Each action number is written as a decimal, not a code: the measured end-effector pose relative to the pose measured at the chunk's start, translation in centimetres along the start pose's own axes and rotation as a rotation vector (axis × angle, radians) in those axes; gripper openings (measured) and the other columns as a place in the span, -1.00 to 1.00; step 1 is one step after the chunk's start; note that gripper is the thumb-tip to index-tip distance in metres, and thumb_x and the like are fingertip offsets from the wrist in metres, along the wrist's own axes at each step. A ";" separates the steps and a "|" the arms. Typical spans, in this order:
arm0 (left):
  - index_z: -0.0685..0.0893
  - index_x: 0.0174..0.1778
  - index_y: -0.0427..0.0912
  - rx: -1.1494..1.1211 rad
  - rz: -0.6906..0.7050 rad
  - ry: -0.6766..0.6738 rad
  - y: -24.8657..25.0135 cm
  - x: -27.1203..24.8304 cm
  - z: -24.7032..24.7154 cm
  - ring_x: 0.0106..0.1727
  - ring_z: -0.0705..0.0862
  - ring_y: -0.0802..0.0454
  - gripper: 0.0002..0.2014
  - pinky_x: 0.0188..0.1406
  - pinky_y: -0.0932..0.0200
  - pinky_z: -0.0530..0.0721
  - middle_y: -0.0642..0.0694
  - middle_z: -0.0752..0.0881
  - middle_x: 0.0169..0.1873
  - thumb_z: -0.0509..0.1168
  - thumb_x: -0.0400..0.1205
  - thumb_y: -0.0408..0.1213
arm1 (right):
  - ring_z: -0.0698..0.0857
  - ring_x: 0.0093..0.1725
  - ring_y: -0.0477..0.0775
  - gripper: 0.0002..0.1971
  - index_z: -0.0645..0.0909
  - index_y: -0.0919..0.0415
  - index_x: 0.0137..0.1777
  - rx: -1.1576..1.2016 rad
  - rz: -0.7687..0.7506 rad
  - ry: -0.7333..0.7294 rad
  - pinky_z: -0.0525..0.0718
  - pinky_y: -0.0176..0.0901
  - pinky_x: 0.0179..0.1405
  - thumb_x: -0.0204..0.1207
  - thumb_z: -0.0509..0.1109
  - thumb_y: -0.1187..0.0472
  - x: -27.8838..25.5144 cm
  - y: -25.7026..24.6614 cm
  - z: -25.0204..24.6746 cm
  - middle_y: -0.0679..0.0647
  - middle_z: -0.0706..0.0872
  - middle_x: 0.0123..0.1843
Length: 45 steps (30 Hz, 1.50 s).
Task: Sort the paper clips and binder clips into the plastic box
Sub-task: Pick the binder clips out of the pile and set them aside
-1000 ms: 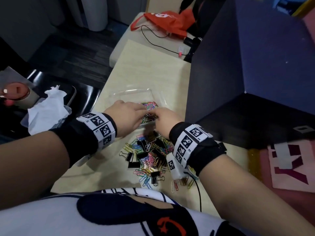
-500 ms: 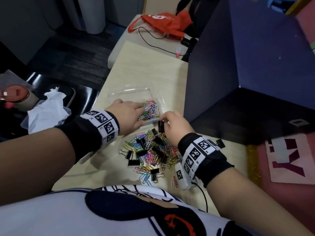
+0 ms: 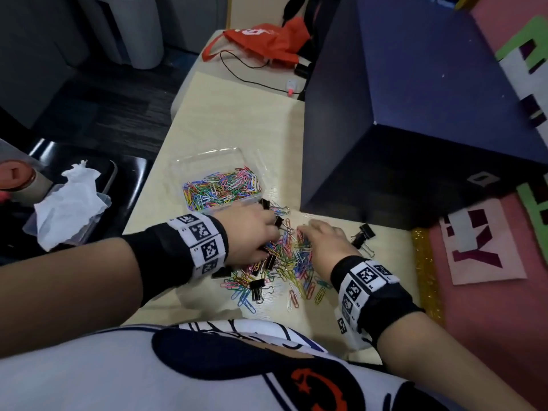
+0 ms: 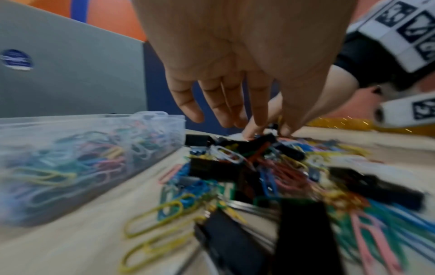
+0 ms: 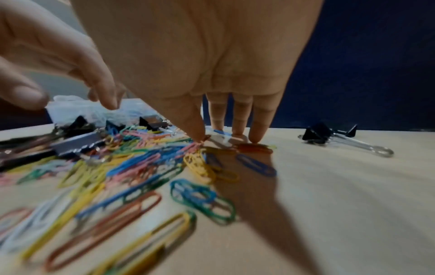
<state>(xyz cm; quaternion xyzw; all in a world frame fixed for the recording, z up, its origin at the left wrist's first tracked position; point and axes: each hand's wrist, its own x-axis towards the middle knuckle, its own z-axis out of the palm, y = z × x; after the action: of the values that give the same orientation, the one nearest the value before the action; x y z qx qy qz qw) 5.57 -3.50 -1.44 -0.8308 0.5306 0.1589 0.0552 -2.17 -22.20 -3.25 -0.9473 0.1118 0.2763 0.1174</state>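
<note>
A clear plastic box (image 3: 251,199) sits on the table; its near compartment holds several coloured paper clips (image 3: 221,188), and the far compartment (image 3: 207,158) looks empty. A loose pile of paper clips (image 3: 292,264) and black binder clips (image 3: 257,287) lies nearer to me. My left hand (image 3: 268,231) hovers over the pile's left part with fingers (image 4: 259,111) spread and pointing down, holding nothing. My right hand (image 3: 307,232) lies on the pile's right part, its straight fingertips (image 5: 255,136) pressing on clips. Another binder clip (image 3: 363,234) lies apart at the right.
A big dark blue box (image 3: 400,129) stands directly right of the plastic box and the pile. Behind on the table lie a red bag (image 3: 261,43) and a black cable (image 3: 246,78). Off the left edge there is a black chair (image 3: 130,179) with a container of tissue (image 3: 68,203).
Both hands have come back from the plastic box towards me and down onto the loose pile. The box's paper clips are now uncovered.
</note>
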 end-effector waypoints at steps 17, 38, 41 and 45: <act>0.55 0.25 -0.06 -0.022 -0.069 -0.027 0.8 1.8 0.8 0.19 0.57 -0.10 -0.64 0.17 -0.01 0.57 -0.06 0.62 0.11 0.27 0.61 0.04 | 0.47 0.29 0.15 -0.66 0.55 0.03 0.31 -0.036 -0.347 0.102 0.53 0.02 0.28 0.56 0.31 0.01 -1.7 -0.9 1.3 0.07 0.50 0.22; 0.53 -0.18 0.05 -0.270 -0.201 -0.030 1.1 3.7 -2.0 -0.21 0.58 -0.01 -0.87 -0.26 0.19 0.48 0.07 0.59 -0.31 0.29 0.58 -0.01 | 0.61 -0.04 0.06 -0.80 0.53 0.02 0.15 0.412 0.226 0.451 0.55 -0.18 0.00 0.56 0.34 0.08 -1.5 4.3 -0.5 0.03 0.44 0.24; 0.57 -0.16 0.01 -0.314 -0.189 -0.007 1.9 4.8 -3.0 -0.21 0.55 -0.02 -0.84 -0.21 0.18 0.48 0.03 0.62 -0.28 0.27 0.60 0.01 | 0.51 -0.12 0.06 -0.80 0.54 0.07 0.17 0.407 0.367 0.493 0.51 -0.19 -0.03 0.57 0.31 0.15 -1.8 6.2 -0.9 0.09 0.42 0.30; 0.63 0.08 -0.02 -0.475 -0.229 0.129 3.2 6.2 -3.6 -0.07 0.68 -0.06 -0.75 -0.14 0.19 0.55 -0.03 0.75 -0.13 0.31 0.61 0.04 | 0.54 0.15 0.16 -0.72 0.53 0.08 0.25 0.340 0.427 0.540 0.43 -0.21 0.03 0.55 0.30 0.22 -2.7 6.9 -1.0 0.11 0.40 0.34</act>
<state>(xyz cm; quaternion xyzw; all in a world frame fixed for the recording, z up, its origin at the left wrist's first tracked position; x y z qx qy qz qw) 5.84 -11.15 0.15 -0.8835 0.3833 0.2183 -0.1576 -5.77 -28.66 -2.07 -0.9085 0.3775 0.0127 0.1788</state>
